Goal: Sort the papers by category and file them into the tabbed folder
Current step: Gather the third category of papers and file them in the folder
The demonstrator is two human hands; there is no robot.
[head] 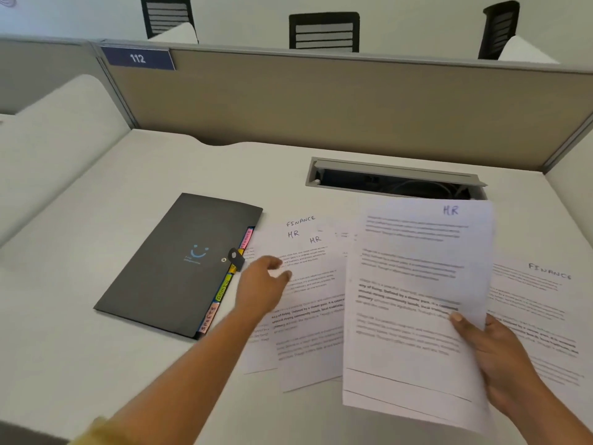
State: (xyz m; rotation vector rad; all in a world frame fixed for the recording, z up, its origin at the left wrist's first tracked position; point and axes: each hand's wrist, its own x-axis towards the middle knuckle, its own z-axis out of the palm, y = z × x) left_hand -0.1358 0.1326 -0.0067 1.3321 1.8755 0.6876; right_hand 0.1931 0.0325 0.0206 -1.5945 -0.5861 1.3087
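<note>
Dark grey and closed, the folder (179, 261) lay flat on the left part of the white desk (80, 252). Its long axis ran from the near edge away from the person, with the far end leaning to the right. Its coloured tabs (224, 287) lined the right-hand edge and faced the loose papers (308, 284) just beside it. Those papers lay fanned and overlapping, long sides running away from the person, with headings "FINANCE" and "HR" at their far ends. Another page (539, 303) headed "FINANCE" lay at the far right.

The left hand (260, 287) hung over the loose papers close to the tabs, fingers loosely curved with the thumb apart, gripping nothing. Blur hid whether it touched the paper.

The right hand (491, 351) pinched the held sheets (417, 300) at their lower right edge, thumb on the front. The sheets were lifted off the desk, long axis nearly upright, the "HR" heading at the top.

Behind them were a cable slot (394, 181) in the desk and a tan partition (321, 101) bearing a number plate (138, 58).
</note>
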